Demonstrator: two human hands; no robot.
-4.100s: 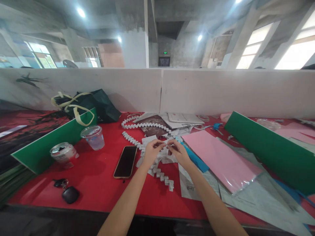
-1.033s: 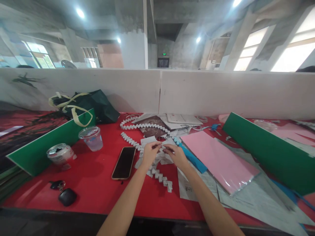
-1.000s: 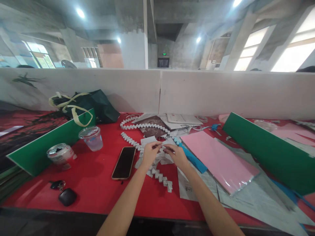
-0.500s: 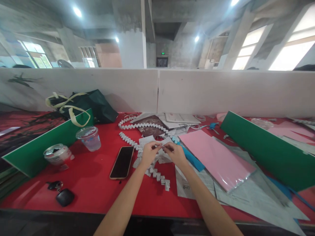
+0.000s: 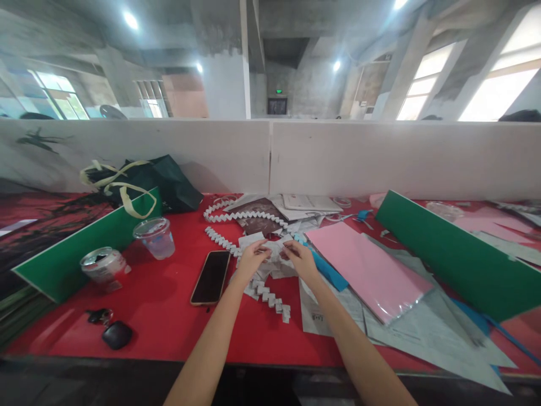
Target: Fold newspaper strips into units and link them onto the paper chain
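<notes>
My left hand (image 5: 253, 257) and my right hand (image 5: 299, 257) are raised over a loose heap of white paper pieces, a small gap between them. The fingers of both are curled, thumb against fingertips, at a small piece of white paper (image 5: 276, 251); it blends with the heap beneath, so its edges are hard to make out. A zigzag chain of folded white paper (image 5: 253, 215) loops across the table behind my hands. Its near end (image 5: 274, 303) lies below them. A phone (image 5: 210, 277) rests left of my left hand.
On the red table (image 5: 169, 321), a plastic cup (image 5: 154, 239), a can (image 5: 105, 269) and keys with a black fob (image 5: 116, 335) stand or lie left. Pink paper (image 5: 372, 270) covers printed sheets (image 5: 439, 332) at right. Green dividers (image 5: 456, 254) flank both sides; a dark bag (image 5: 171, 183) sits behind.
My hands, fingertips together before, have moved apart, with white paper now showing between them. The view has shifted slightly; the things on the table keep their places.
</notes>
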